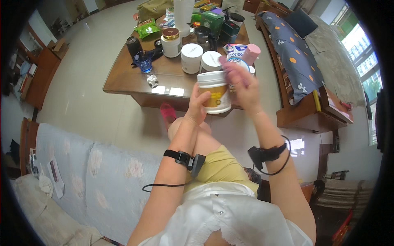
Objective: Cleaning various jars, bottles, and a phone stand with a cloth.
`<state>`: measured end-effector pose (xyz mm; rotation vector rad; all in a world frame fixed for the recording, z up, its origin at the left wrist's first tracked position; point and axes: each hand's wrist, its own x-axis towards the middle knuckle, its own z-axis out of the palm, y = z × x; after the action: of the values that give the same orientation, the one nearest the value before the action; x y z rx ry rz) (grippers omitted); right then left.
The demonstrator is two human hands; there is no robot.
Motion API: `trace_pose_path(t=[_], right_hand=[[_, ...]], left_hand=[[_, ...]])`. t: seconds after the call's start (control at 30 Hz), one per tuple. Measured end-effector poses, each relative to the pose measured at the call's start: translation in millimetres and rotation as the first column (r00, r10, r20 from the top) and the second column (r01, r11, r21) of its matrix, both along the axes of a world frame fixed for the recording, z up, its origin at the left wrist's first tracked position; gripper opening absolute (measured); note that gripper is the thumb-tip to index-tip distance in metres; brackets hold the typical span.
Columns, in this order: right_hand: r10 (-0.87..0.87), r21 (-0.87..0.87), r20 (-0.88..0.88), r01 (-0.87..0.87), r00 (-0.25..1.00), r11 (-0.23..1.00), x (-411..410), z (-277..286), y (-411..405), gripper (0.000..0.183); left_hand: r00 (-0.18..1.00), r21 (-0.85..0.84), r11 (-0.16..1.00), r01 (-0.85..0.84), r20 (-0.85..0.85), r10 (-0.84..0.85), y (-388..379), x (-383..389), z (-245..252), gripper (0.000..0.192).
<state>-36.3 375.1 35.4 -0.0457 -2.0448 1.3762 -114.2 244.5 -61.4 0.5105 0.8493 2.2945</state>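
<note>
My left hand (pixel 198 103) grips a white plastic canister (pixel 217 106) with a yellow label and a white top, held tilted in front of the table's near edge. Close to the canister's right upper side is my right hand (pixel 244 86), blurred by motion. A pinkish patch shows at its fingers; whether it is a cloth or the fingers themselves cannot be told. Just beyond, on the wooden table (pixel 123 81), stand two white lidded jars, one on the left (pixel 191 58) and one (pixel 211 61) partly hidden by the held canister.
Also on the table are a blue glass (pixel 143 63), crumpled tissue (pixel 152 80), a brown-lidded jar (pixel 171 43), a black flask (pixel 134 47), a glass pot (pixel 202 37), green boxes (pixel 212 22) and a pink bottle (pixel 251 53). A wooden daybed (pixel 286 58) stands right; a sofa (pixel 117 172) lies left.
</note>
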Motion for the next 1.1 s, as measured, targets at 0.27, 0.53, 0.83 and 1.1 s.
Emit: trace_pose_path(t=[0.27, 0.53, 0.83, 1.1], right_hand=[[0.02, 0.577, -0.067, 0.022, 0.998, 0.816, 23.5, -35.8, -51.7, 0.039], [0.208, -0.78, 0.143, -0.019, 0.968, 0.626, -25.2, -51.3, -15.2, 0.04], [-0.271, 0.2, -0.056, 0.277, 0.961, 0.94, -28.2, -33.1, -26.4, 0.044], [-0.236, 0.618, -0.173, 0.292, 0.956, 0.73, 3.2, -51.5, -57.5, 0.045]], left_hand=[[0.946, 0.169, 0.975, 0.142, 0.266, -0.184, -12.2, -7.8, 3.3, 0.064], [0.927, 0.234, 0.971, 0.049, 0.351, -0.131, -5.9, -9.8, -2.0, 0.062], [0.949, -0.174, 0.936, -0.306, 0.016, 0.314, 4.7, -15.1, -19.6, 0.05], [0.993, -0.108, 0.987, -0.118, -0.007, 0.118, -3.0, -19.1, -15.6, 0.075]])
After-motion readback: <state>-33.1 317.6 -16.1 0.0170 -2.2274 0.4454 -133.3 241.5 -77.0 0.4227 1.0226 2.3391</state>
